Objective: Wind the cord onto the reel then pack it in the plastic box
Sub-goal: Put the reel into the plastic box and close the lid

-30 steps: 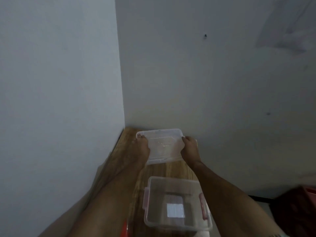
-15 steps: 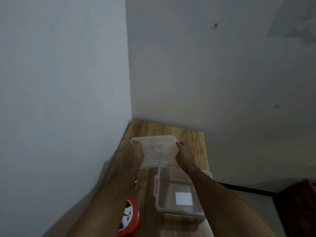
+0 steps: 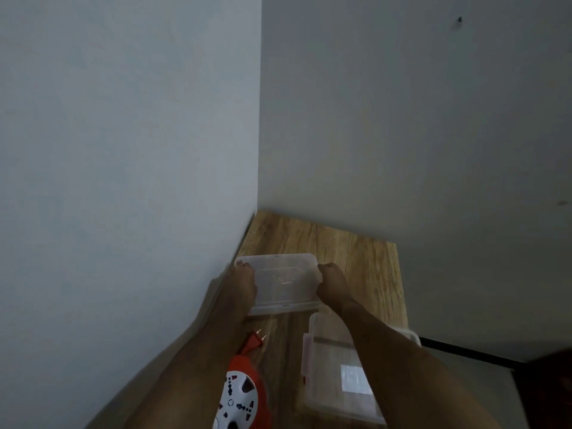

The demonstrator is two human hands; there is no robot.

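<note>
Head view: both hands hold the clear lid [image 3: 283,283] by its short ends, the left hand [image 3: 243,284] on the end nearer the left wall, the right hand [image 3: 331,284] on the other, fingers of each curled shut around the lid's edge. The lid sits beyond the plastic box [image 3: 337,376], toward the far corner of the wooden surface [image 3: 368,267]; whether it rests on the wood or hangs just above it I cannot tell. The plastic box stands open and looks empty, partly hidden under the right forearm. To the left of the plastic box lies the red reel [image 3: 244,397] with its white socket face up, its red plug [image 3: 253,342] pointing toward the lid; the cord itself is not visible, so it seems already wound. The step in hand appears to be setting the lid aside so the box is free. Next, both hands need to let go of the lid, come back to the reel, lift it and lower it into the open box, plug tucked in so the lid can close
</note>
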